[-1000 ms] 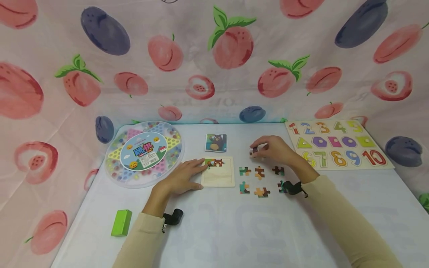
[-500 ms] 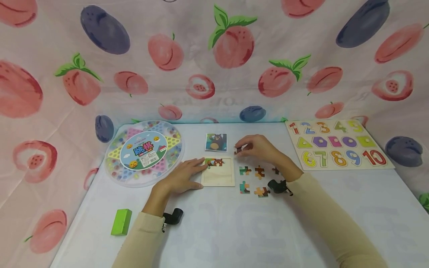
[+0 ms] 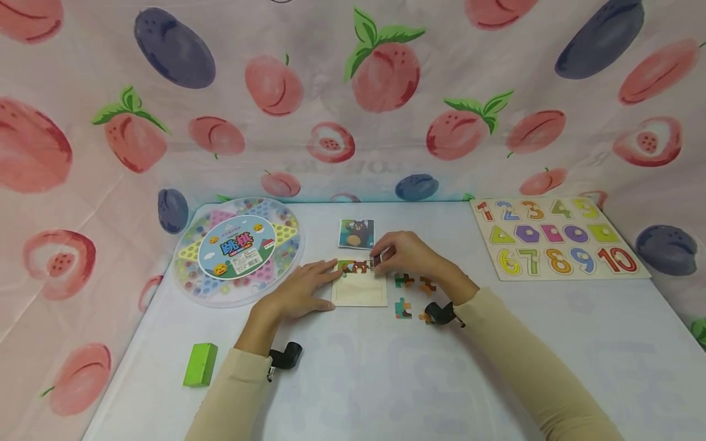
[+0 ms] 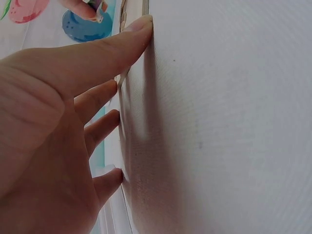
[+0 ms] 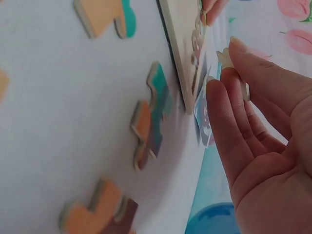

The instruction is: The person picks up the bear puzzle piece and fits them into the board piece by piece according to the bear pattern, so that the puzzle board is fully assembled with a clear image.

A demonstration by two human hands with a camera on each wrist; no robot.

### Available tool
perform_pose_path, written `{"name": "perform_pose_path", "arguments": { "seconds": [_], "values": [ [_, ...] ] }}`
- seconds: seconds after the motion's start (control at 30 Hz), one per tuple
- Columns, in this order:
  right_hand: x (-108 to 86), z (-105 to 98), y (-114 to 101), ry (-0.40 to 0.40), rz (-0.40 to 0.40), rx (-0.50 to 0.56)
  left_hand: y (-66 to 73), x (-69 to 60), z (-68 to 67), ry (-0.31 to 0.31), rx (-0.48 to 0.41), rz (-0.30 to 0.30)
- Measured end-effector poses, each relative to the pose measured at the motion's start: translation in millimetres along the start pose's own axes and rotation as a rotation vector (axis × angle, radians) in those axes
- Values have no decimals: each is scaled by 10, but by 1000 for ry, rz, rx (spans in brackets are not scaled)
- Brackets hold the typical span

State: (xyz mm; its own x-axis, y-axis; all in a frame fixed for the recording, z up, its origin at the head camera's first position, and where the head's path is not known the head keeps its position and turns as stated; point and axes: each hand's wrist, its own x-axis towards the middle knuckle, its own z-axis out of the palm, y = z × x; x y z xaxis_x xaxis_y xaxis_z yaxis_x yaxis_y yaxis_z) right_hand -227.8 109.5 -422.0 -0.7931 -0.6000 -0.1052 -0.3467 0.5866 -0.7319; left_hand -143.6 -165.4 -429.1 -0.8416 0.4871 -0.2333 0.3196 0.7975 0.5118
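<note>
My right hand (image 3: 408, 254) pinches a jigsaw piece (image 3: 377, 261) between thumb and fingers, over the upper right corner of a small square wooden puzzle tray (image 3: 358, 293). In the right wrist view the held piece (image 5: 245, 90) shows its pale wooden edge, partly hidden by the fingers. Joined pieces (image 3: 354, 267) with a brown and green picture lie along the tray's top edge. With fingers spread, my left hand (image 3: 300, 291) rests at the tray's left side; its thumb (image 4: 139, 31) touches the tray's edge in the left wrist view.
Loose jigsaw pieces (image 3: 403, 308) lie right of the tray, some hidden under the right wrist. Behind it is a bear picture card (image 3: 356, 234). A round Chinese checkers set (image 3: 237, 250) stands left, a number board (image 3: 551, 239) right, a green block (image 3: 200, 365) front left.
My right hand has carried the jigsaw piece leftward from beyond the loose pieces to the tray's upper right corner. The left hand has stayed in place.
</note>
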Motion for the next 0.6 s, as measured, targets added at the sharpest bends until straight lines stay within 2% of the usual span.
{"name": "perform_pose_path", "arguments": {
  "seconds": [0.33, 0.6],
  "values": [
    [16, 88, -22, -19, 24, -71, -9, 13, 15, -4, -5, -10],
    [35, 126, -13, -17, 17, -83, 10, 14, 21, -12, -8, -22]
  ]
}}
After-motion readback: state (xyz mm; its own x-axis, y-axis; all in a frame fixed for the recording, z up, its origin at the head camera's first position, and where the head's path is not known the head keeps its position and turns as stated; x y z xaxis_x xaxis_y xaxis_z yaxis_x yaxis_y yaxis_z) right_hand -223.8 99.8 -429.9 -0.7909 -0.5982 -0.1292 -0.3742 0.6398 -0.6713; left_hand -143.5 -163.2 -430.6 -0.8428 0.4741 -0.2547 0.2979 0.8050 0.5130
